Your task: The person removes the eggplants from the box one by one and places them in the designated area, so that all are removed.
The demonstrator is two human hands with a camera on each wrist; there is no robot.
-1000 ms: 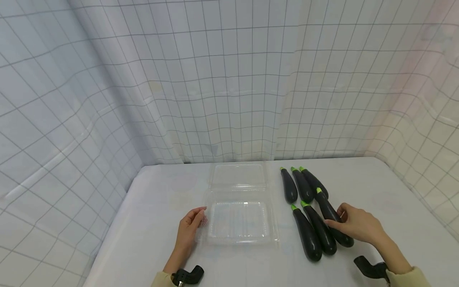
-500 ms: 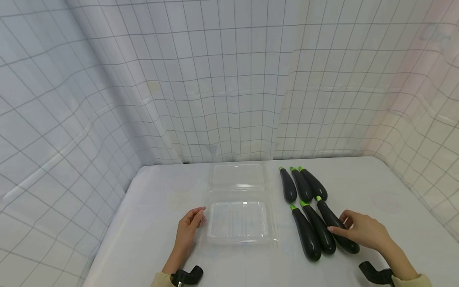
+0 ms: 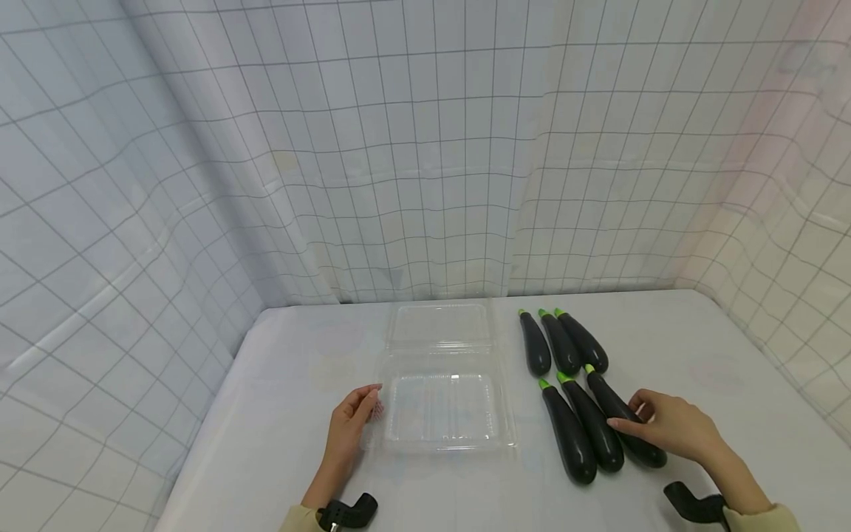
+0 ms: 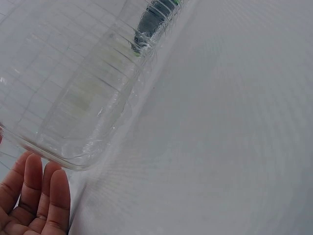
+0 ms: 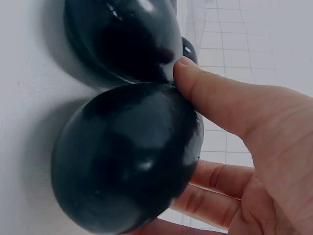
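Observation:
My right hand (image 3: 678, 426) holds the rightmost front eggplant (image 3: 608, 395), a dark purple-black one with a bright green stem. In the right wrist view the thumb (image 5: 210, 90) lies on one side of its rounded end, with the other fingers round the far side. Two more eggplants lie close beside it on its left, the middle one (image 3: 592, 421) and the left one (image 3: 567, 432). My left hand (image 3: 350, 420) pinches the left rim of a clear plastic clamshell container (image 3: 442, 406), its fingertips at the edge in the left wrist view. The container's lid (image 3: 439, 325) is folded back.
Behind the front row lie three more eggplants: a left one (image 3: 535, 343), a middle one (image 3: 561, 343) and a right one (image 3: 583, 341). The white-covered table (image 3: 286, 384) is enclosed by white gridded curtains (image 3: 425, 162) at the back and sides.
The right hand has drawn its eggplant slightly toward the front and right, so its stem now sits level with the front row. The left hand and container have stayed put.

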